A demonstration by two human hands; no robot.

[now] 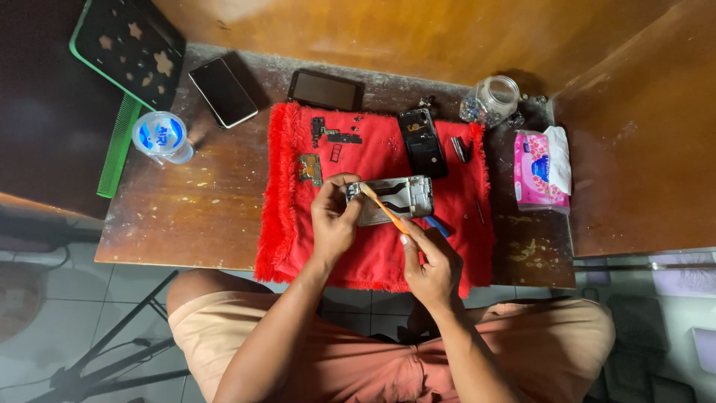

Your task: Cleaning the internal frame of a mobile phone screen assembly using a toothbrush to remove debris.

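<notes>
My left hand [333, 216] grips the left end of an opened phone frame [399, 198], held just above a red fuzzy cloth [373, 254]. In my right hand [431, 261] is a thin orange pry tool [384, 207], its tip touching the frame's left part. A blue tool [438, 225] peeks out under the frame. On the cloth lie a small circuit board [311, 169], dark small parts [332, 134] and a black phone back cover [423, 142].
A worn wooden table [201, 209] carries a dark phone [223, 92], a black tablet-like screen [326, 90], a sealed water cup [162, 136], a glass jar [492, 101] and a pink tissue pack [538, 170]. A green comb [119, 145] hangs at the left edge.
</notes>
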